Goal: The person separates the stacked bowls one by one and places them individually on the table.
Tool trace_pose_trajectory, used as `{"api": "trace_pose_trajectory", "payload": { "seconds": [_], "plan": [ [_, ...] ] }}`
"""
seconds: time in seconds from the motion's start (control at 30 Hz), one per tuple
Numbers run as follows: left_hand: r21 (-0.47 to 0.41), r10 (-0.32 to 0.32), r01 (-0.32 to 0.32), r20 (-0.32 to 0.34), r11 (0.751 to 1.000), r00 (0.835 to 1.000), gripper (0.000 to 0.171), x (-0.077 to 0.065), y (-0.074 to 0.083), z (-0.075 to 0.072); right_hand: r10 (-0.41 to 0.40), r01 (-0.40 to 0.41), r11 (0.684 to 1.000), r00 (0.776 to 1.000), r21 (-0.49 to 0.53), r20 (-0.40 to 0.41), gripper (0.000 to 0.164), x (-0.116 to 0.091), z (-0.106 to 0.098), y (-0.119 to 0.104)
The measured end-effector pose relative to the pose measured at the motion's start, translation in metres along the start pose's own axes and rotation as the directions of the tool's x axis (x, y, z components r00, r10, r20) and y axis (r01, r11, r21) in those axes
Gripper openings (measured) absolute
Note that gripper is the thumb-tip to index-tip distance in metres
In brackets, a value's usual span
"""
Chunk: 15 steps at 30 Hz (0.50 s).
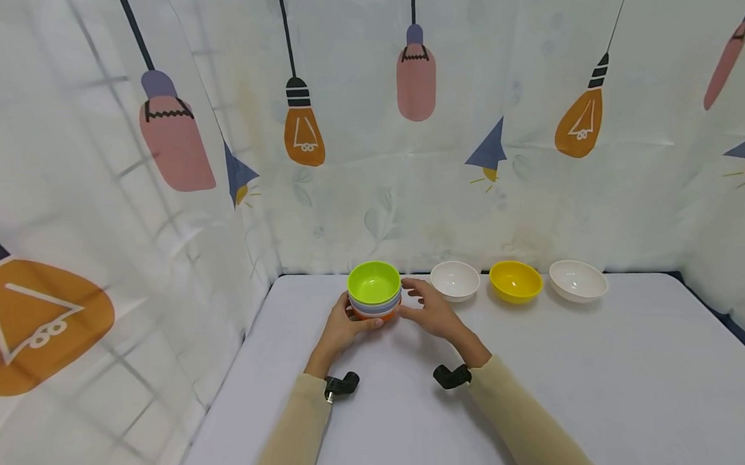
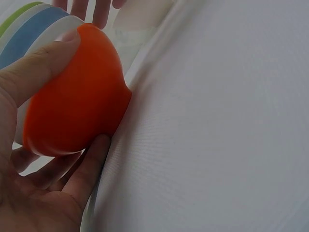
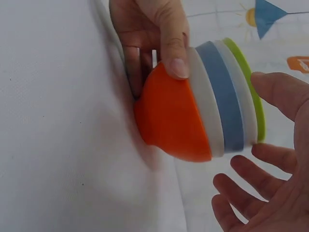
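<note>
A stack of nested bowls stands on the table, with a lime green bowl on top. Below its rim come white, a blue bowl and white again, and an orange bowl forms the base. My left hand holds the stack from the left, thumb across the orange bowl's upper edge and fingers curled round the far side. On the right side, my right hand has its fingers spread around the stack; in the right wrist view its thumb is at the green rim.
To the right of the stack, a white bowl, a yellow bowl and another white bowl stand in a row along the back of the white table. A patterned curtain hangs behind the table and along its left side.
</note>
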State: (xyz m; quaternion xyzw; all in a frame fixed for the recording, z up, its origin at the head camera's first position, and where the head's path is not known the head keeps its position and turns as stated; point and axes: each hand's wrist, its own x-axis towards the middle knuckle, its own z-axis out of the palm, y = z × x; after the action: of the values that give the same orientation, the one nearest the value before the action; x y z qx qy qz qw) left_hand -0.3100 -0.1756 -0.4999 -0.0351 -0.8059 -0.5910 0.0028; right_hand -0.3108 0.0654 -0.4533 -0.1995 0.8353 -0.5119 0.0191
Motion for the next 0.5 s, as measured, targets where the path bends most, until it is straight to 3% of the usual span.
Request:
{"api": "trace_pose_trajectory", "payload": {
  "seconds": [0.17,0.5],
  "plan": [
    [-0.002,-0.005,0.005,0.002,1.0,1.0,0.103,-0.001,0.001,0.0,-0.02,0.02,0.999,1.0,-0.045,0.002,0.069,0.009,0.003,-0.004],
    [0.029,-0.001,0.001,0.007,1.0,1.0,0.102,-0.001,0.001,-0.001,0.046,-0.039,0.991,0.997,-0.131,0.056,0.086,0.029,0.002,-0.012]
  ]
}}
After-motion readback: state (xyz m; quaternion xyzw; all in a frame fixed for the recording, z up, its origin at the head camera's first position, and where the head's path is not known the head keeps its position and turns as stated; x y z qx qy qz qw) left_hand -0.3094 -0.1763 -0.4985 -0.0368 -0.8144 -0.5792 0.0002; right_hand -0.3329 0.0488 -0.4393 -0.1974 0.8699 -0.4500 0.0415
